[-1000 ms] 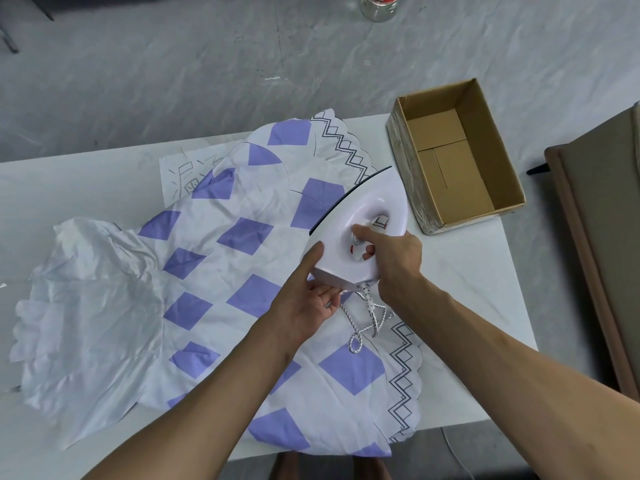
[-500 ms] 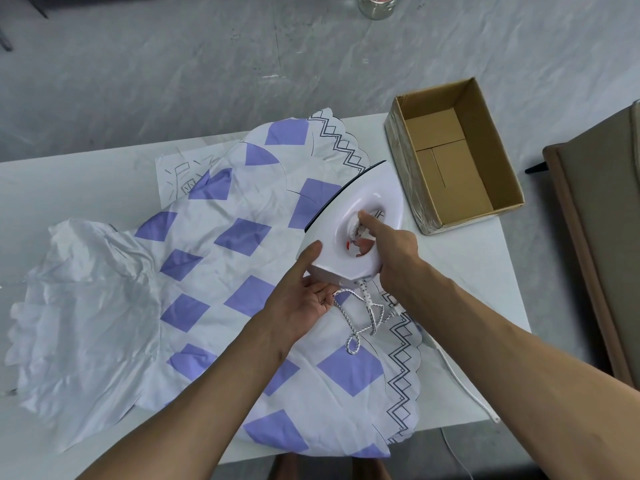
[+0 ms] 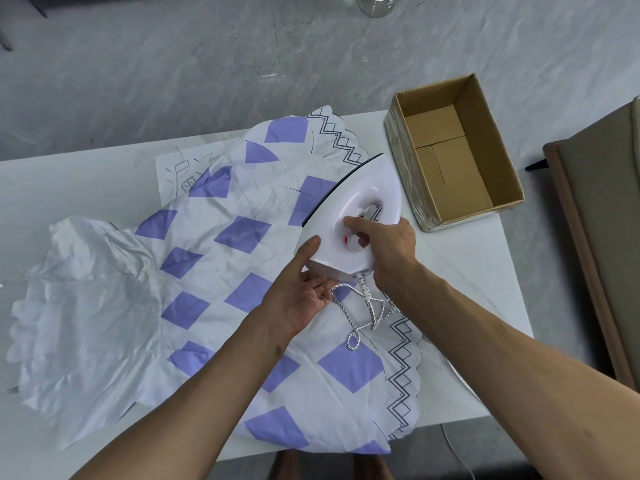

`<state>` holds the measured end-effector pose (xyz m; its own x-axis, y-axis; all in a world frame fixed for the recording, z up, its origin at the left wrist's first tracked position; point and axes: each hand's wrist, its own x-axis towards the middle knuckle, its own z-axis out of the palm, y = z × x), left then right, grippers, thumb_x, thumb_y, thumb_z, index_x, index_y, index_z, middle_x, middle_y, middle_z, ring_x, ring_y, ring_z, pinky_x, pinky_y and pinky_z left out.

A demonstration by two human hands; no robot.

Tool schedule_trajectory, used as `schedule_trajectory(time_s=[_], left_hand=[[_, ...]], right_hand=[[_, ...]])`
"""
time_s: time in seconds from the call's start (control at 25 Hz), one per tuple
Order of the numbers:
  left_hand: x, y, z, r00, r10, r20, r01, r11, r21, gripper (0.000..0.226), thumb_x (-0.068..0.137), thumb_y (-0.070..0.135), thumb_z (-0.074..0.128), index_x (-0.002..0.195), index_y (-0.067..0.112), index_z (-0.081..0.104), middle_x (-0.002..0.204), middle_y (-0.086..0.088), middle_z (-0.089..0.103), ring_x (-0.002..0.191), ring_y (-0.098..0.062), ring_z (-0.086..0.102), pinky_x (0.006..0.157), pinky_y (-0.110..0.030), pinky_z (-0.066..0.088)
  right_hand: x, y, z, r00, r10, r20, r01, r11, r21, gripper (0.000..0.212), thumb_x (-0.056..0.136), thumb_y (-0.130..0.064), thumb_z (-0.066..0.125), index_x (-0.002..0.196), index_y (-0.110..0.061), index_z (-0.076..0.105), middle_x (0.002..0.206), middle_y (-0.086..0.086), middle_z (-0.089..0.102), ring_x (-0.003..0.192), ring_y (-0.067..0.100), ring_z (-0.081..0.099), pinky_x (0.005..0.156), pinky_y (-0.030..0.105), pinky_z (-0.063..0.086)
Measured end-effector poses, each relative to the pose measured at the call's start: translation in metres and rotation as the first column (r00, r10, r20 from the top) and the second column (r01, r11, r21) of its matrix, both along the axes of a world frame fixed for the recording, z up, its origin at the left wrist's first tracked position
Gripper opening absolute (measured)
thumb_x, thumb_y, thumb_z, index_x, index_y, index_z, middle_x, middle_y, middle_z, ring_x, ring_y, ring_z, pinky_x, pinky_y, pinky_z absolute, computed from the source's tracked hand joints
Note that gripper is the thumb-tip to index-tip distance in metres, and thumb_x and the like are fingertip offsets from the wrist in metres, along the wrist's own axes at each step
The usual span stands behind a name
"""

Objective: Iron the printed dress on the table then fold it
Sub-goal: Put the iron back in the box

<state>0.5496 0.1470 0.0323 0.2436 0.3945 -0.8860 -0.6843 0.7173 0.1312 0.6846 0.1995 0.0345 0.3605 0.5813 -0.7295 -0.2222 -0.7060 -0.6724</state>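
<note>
Fingers of the right hand (image 3: 391, 249) curl round the iron (image 3: 349, 220) handle; left hand (image 3: 298, 299) cups its heel over the dress (image 3: 194, 271).

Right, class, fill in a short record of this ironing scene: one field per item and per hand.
Dress: purple-diamond print, wrinkled, spread on table
Iron: white, tilted, over the dress
Right hand: grips the iron's handle
Left hand: thumb against the iron's rear
Cord: looped on the dress
Box: cardboard, empty, on table's corner
</note>
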Motion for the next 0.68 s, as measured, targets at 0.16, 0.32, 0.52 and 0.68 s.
schedule_trajectory(time_s=[0.16, 0.32, 0.52, 0.68], left_hand=[[0.0021, -0.001, 0.0005, 1.0, 0.006, 0.005, -0.006, 1.0, 0.009, 0.074, 0.067, 0.032, 0.079, 0.133, 0.01, 0.055, 0.123, -0.009, 0.066, 0.104, -0.019, 0.067, 0.078, -0.026, 0.043], [0.0036, -0.0017, 0.0017, 1.0, -0.01, -0.003, 0.01, 1.0, 0.012, 0.072, 0.067, 0.033, 0.077, 0.133, 0.011, 0.055, 0.12, -0.008, 0.068, 0.101, -0.017, 0.068, 0.079, -0.026, 0.044], [0.0004, -0.0027, 0.0002, 1.0, -0.027, -0.004, 0.027, 0.999, 0.018, 0.07, 0.071, 0.035, 0.076, 0.134, 0.013, 0.055, 0.121, -0.007, 0.068, 0.101, -0.018, 0.067, 0.079, -0.026, 0.042], [-0.0016, -0.005, -0.0029, 1.0, 0.004, 0.029, -0.003, 1.0, -0.004, 0.068, 0.068, 0.034, 0.078, 0.128, 0.008, 0.057, 0.121, -0.01, 0.067, 0.103, -0.02, 0.066, 0.082, -0.025, 0.041]], right_hand=[[0.0018, -0.0002, -0.0041, 0.999, 0.015, 0.032, -0.014, 0.999, -0.041, 0.045, 0.05, -0.022, 0.089, 0.084, 0.0, 0.07, 0.066, 0.011, 0.066, 0.054, 0.023, 0.058, 0.049, 0.027, 0.046], [0.003, -0.0013, -0.0039, 0.999, 0.019, 0.037, -0.017, 0.999, -0.049, 0.037, 0.053, -0.021, 0.089, 0.077, 0.001, 0.071, 0.063, 0.01, 0.065, 0.053, 0.023, 0.057, 0.05, 0.027, 0.045], [0.0014, -0.0014, -0.0043, 0.999, 0.028, 0.025, -0.027, 0.998, -0.057, 0.037, 0.052, -0.023, 0.09, 0.074, -0.001, 0.071, 0.063, 0.01, 0.065, 0.054, 0.023, 0.058, 0.052, 0.03, 0.047], [0.0027, 0.001, -0.0041, 0.998, 0.061, 0.019, -0.06, 0.998, -0.036, 0.031, 0.062, -0.026, 0.087, 0.078, -0.007, 0.068, 0.067, 0.01, 0.067, 0.059, 0.024, 0.061, 0.054, 0.031, 0.05]])
